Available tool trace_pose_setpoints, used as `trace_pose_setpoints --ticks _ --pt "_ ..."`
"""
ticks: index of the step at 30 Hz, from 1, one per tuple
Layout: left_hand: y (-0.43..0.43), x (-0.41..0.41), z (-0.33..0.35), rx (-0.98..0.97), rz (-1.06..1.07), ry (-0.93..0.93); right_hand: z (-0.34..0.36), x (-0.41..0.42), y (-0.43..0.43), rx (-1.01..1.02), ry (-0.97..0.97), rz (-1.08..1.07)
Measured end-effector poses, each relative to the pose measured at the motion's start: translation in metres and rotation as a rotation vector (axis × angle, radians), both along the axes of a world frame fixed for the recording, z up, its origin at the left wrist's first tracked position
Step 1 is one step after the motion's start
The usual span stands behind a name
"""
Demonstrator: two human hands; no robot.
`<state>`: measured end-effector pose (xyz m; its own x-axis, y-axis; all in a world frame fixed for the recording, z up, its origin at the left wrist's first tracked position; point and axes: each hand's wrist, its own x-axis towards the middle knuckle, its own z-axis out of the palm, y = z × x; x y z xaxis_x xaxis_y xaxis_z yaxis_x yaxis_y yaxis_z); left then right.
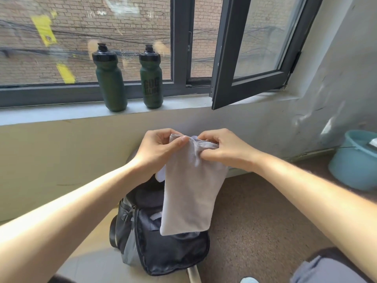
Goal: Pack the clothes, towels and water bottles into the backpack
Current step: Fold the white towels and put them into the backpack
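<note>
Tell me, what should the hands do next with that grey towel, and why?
Probably lower the towel straight down into the backpack. The left hand and the right hand both pinch its top edge, so it hangs folded right over the bag, whose top seems unzipped. Its lower edge already reaches the opening, so a short drop should seat it.

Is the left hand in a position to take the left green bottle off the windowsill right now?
Probably not yet: the left hand pinches the top edge of the towel, as does the right hand. Nothing stands between it and the left green bottle on the windowsill, though.
</note>
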<state>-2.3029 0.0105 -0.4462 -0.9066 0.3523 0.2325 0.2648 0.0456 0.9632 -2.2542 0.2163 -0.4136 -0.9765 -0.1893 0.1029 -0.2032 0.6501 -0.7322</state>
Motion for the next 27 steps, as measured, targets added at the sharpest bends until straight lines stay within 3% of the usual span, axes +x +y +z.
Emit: trace_pose_setpoints --ticks 5,9,12,15,21,24,27 --pt "-0.002 0.001 0.002 -0.002 0.013 0.025 0.004 0.003 -0.006 -0.003 -0.03 0.066" --pt "-0.007 0.001 0.004 0.0 -0.112 0.011 0.016 0.006 -0.005 -0.141 -0.023 0.112" --pt "-0.013 0.0 -0.003 -0.12 -0.328 -0.076 0.029 0.01 0.002 -0.341 -0.044 0.153" --pt "-0.013 0.0 -0.024 -0.308 -0.396 -0.138 0.036 0.01 0.013 -0.528 -0.061 0.117" --pt "-0.014 -0.015 -0.052 -0.633 -0.444 -0.157 0.026 -0.003 0.037 -0.758 0.037 -0.147" --pt "-0.022 -0.026 -0.051 -0.603 -0.414 -0.218 0.013 -0.016 0.06 -0.784 0.127 -0.384" --pt "-0.033 -0.033 -0.045 -0.424 -0.403 -0.362 -0.002 -0.024 0.084 -0.73 0.149 -0.59"
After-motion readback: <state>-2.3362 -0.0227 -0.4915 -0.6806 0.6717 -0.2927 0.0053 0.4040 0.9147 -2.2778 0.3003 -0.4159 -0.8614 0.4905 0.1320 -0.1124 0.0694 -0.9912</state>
